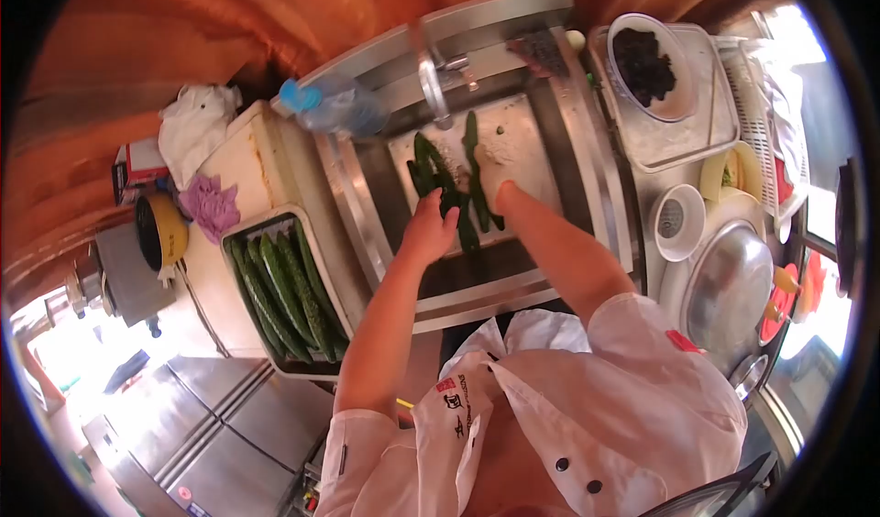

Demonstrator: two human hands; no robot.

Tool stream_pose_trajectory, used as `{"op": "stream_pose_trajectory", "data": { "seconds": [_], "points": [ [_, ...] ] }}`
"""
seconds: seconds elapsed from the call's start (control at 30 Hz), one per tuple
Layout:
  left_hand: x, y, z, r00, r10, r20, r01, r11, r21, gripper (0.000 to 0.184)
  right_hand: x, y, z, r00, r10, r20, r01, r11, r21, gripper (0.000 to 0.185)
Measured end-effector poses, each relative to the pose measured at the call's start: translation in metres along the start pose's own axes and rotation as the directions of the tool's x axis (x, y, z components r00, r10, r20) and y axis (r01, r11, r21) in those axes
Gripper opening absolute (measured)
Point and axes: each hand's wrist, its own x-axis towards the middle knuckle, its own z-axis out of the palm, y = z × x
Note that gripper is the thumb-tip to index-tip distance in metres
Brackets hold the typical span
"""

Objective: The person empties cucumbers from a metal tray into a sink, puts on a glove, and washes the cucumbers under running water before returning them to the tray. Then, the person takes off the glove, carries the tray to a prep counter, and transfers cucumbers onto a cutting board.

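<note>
Several dark green cucumbers lie in a shallow metal tray [536,164] of water inside the steel sink [605,196]. My left hand [431,231] is at the tray's near left side, its thumb and fingers closed about the lower end of a cucumber [427,164] in the left-hand group. Farther right, my right hand [492,170] is against a long cucumber [471,137] and appears closed on it; its fingertips are blurred and partly hidden. The faucet [433,86] stands above the tray's far edge.
A container [298,213] of cucumbers stands left of the sink. A plastic bottle [344,104] lies by the sink's far left corner. On the right are a bowl of dark food [683,95] on a tray [632,155], a white cup [694,224] and a metal lid [733,274].
</note>
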Motion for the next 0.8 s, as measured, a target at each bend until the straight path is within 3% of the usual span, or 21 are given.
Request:
{"op": "stream_pose_trajectory", "data": {
  "seconds": [0.03,0.07,0.1,0.13,0.17,0.2,0.23,0.3,0.37,0.43,0.47,0.5,0.57,0.63,0.67,0.7,0.73,0.77,0.8],
  "points": [
    [0.021,-0.009,0.018,0.965,-0.158,0.207,0.173,0.983,-0.054,0.044,0.006,0.003,0.001,0.995,0.028,0.094,-0.038,0.993,0.111,0.049],
    [0.031,-0.01,0.029,0.86,-0.298,0.414,0.353,0.933,-0.063,0.046,-0.005,0.0,0.005,0.991,-0.011,0.137,-0.017,0.98,0.198,0.047],
    [0.036,-0.001,0.032,0.862,-0.288,0.417,0.342,0.938,-0.058,0.046,-0.018,-0.006,0.01,0.982,-0.055,0.181,0.001,0.959,0.285,0.045],
    [0.042,0.01,0.03,0.809,-0.343,0.478,0.501,0.827,-0.255,0.047,-0.025,-0.012,0.014,0.981,-0.067,0.18,0.01,0.954,0.298,0.045],
    [0.047,0.019,0.027,0.746,-0.375,0.55,0.634,0.653,-0.415,0.049,-0.032,-0.017,0.018,0.983,0.034,0.178,-0.094,0.935,0.343,0.042],
    [0.052,0.042,0.016,0.786,-0.47,0.4,0.601,0.733,-0.32,0.044,-0.036,-0.019,0.023,0.974,0.134,0.181,-0.196,0.9,0.389,0.039],
    [0.057,0.04,0.022,0.789,-0.462,0.406,0.594,0.743,-0.308,0.044,-0.023,-0.003,0.026,0.975,0.053,0.215,-0.141,0.898,0.417,0.04],
    [0.061,0.023,0.035,0.945,-0.324,-0.032,0.319,0.942,-0.104,0.041,-0.015,0.018,0.039,0.985,0.031,0.17,-0.081,0.953,0.292,0.044],
    [0.044,0.055,0.018,0.906,-0.422,-0.01,0.416,0.897,-0.15,0.038,-0.006,0.009,0.037,0.992,0.032,0.124,-0.06,0.971,0.231,0.046],
    [0.005,0.072,0.002,0.962,-0.274,0.002,0.274,0.961,-0.02,0.037,0.056,0.002,0.019,0.986,0.158,0.054,-0.159,0.987,0.026,0.048],
    [-0.014,0.082,-0.007,0.961,-0.278,-0.002,0.278,0.961,-0.012,0.037,0.062,-0.01,0.009,0.985,0.161,0.063,-0.163,0.986,0.028,0.048],
    [-0.033,0.091,-0.015,0.947,-0.316,0.066,0.32,0.946,-0.062,0.038,0.062,-0.023,-0.002,0.984,0.176,0.019,-0.176,0.968,0.179,0.049],
    [-0.04,0.091,-0.018,0.927,-0.353,0.122,0.367,0.922,-0.122,0.039,0.032,-0.037,0.004,0.981,0.193,-0.02,-0.177,0.935,0.308,0.051],
    [-0.034,0.077,-0.008,0.903,-0.414,0.113,0.428,0.889,-0.163,0.04,-0.05,-0.021,0.024,0.997,0.051,-0.051,-0.054,0.997,-0.058,0.054],
    [-0.025,0.057,0.004,0.923,-0.386,-0.008,0.384,0.919,-0.092,0.041,0.031,0.066,0.019,0.99,-0.112,-0.089,0.082,0.953,-0.291,0.047],
    [-0.029,0.047,0.008,0.922,-0.388,-0.007,0.386,0.917,-0.098,0.041,-0.004,0.058,0.027,0.986,-0.156,-0.062,0.12,0.913,-0.39,0.046],
    [-0.034,0.04,0.011,0.886,-0.463,0.028,0.457,0.861,-0.224,0.043,-0.04,0.05,0.036,0.979,-0.2,-0.035,0.158,0.861,-0.483,0.045],
    [-0.038,0.034,0.014,0.847,-0.527,0.068,0.516,0.785,-0.344,0.044,0.001,0.071,0.032,0.977,-0.214,0.002,0.199,0.907,-0.372,0.043],
    [-0.057,0.023,0.021,0.883,-0.468,0.047,0.455,0.825,-0.335,0.044,0.002,0.051,0.026,0.989,-0.139,0.051,0.146,0.967,-0.209,0.039]
  ]
}}
